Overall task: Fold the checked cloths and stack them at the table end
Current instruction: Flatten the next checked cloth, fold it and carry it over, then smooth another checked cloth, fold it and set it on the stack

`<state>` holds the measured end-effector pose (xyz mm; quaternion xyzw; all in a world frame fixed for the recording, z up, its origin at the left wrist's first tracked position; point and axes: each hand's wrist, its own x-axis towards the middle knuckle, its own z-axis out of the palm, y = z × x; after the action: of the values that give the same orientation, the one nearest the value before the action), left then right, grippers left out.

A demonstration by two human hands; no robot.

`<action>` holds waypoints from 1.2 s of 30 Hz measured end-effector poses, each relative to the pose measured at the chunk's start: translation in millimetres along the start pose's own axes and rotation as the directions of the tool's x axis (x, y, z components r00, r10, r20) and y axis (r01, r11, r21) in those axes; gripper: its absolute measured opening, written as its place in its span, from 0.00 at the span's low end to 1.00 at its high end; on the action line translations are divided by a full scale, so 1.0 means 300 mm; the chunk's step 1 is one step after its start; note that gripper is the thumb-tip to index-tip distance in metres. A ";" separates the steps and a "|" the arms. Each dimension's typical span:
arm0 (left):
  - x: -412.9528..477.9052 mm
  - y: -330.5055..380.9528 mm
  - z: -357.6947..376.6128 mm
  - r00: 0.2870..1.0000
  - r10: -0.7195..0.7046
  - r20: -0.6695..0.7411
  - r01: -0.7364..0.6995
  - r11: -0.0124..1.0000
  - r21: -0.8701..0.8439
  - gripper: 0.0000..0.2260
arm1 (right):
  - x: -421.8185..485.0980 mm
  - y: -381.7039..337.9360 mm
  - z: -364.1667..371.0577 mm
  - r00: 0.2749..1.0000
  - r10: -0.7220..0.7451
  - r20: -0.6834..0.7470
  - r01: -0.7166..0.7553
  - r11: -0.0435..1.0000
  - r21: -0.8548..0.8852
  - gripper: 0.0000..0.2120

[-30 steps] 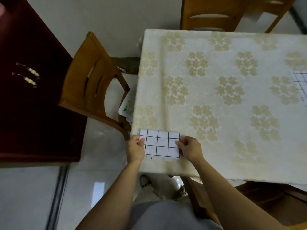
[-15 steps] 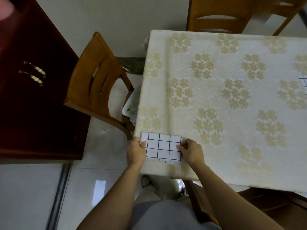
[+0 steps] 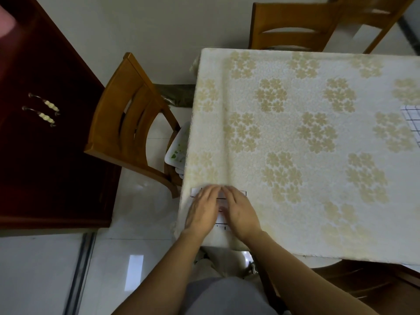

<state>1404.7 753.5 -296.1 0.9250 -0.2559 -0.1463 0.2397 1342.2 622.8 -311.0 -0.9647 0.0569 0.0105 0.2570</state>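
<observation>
- Left hand [image 3: 202, 210] and right hand [image 3: 241, 212] lie side by side at the near left corner of the table [image 3: 295, 137]; fingers of both are straight and laid flat, palms down, gripping nothing; the fingertips nearly meet.
- Folded checked cloth [image 3: 221, 221] lies under both hands on that same near left corner of the table; white with dark grid lines; only strips of it show between and around the hands; its near edge sits just inside the table's near edge.
- The table is covered by a cream tablecloth [image 3: 281, 110] with pale gold flower clusters; the cloth hangs over the table's near and left edges.
- Wooden chair [image 3: 127, 123] stands just beside the table's left edge, its back turned away from the table.
- White tray [image 3: 178, 148] with green markings rests on that chair's seat, partly tucked under the table's left edge; whether it holds anything cannot be told.
- Second checked cloth [image 3: 412, 123] lies towards the table's right side, well apart from the hands; cut off by the frame.
- Dark red cabinet [image 3: 45, 155] with two pale handles [image 3: 43, 110] stands left of the table, beyond the chair.
- Another wooden chair [image 3: 288, 30] stands at the table's far edge.
</observation>
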 end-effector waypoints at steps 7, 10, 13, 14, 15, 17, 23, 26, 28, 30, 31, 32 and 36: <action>-0.030 -0.077 0.065 0.951 0.004 0.310 -0.100 0.950 0.295 0.27 | -0.051 0.062 0.062 0.963 0.063 0.263 0.008 0.965 -0.261 0.29; -0.048 -0.104 0.066 0.960 -0.008 0.282 -0.091 0.937 0.338 0.31 | -0.066 0.081 0.054 0.953 0.134 0.270 -0.031 0.935 -0.354 0.33; -0.070 -0.142 0.072 0.970 -0.019 0.240 -0.062 0.944 0.324 0.35 | -0.072 0.094 0.031 0.937 0.181 0.298 -0.059 0.925 -0.376 0.37; -0.073 -0.148 0.070 0.969 -0.033 0.246 -0.051 0.944 0.325 0.34 | -0.069 0.095 0.021 0.930 0.189 0.316 -0.059 0.924 -0.378 0.37; -0.074 -0.146 0.064 0.966 -0.042 0.257 -0.045 0.945 0.325 0.34 | -0.068 0.093 0.011 0.925 0.194 0.328 -0.057 0.922 -0.383 0.38; -0.073 -0.126 0.045 0.965 -0.065 0.254 -0.013 0.956 0.293 0.36 | -0.066 0.081 -0.011 0.927 0.195 0.322 -0.071 0.930 -0.361 0.38; -0.047 -0.032 -0.030 0.989 0.043 -0.143 -0.022 0.989 0.147 0.21 | -0.060 0.057 -0.151 0.941 0.315 0.125 -0.278 0.928 -0.248 0.32; 0.019 0.054 -0.063 0.992 0.057 -0.108 -0.043 0.991 0.130 0.20 | -0.071 0.059 -0.244 0.945 0.323 0.051 -0.303 0.925 -0.231 0.30; 0.047 0.141 -0.074 0.996 0.082 -0.022 -0.078 0.985 0.152 0.21 | -0.095 0.071 -0.307 0.948 0.317 0.007 -0.306 0.921 -0.240 0.29; 0.046 0.233 -0.065 0.992 0.122 0.031 -0.126 0.978 0.168 0.22 | -0.138 0.096 -0.361 0.951 0.309 -0.021 -0.304 0.915 -0.265 0.28; 0.036 0.280 -0.055 0.990 0.132 0.044 -0.137 0.976 0.169 0.22 | -0.168 0.112 -0.387 0.951 0.309 -0.028 -0.304 0.912 -0.275 0.27; 0.023 0.325 -0.040 0.990 0.134 0.049 -0.141 0.975 0.172 0.22 | -0.202 0.133 -0.414 0.950 0.308 -0.040 -0.307 0.909 -0.282 0.26; -0.070 0.537 0.042 0.993 0.120 0.015 -0.120 0.974 0.191 0.21 | -0.367 0.266 -0.536 0.954 0.280 -0.106 -0.298 0.920 -0.255 0.24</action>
<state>1317.5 638.7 -220.0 0.9264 -0.3245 -0.1077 0.1575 1222.2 485.8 -205.6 -0.9713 0.2053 0.0234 0.1177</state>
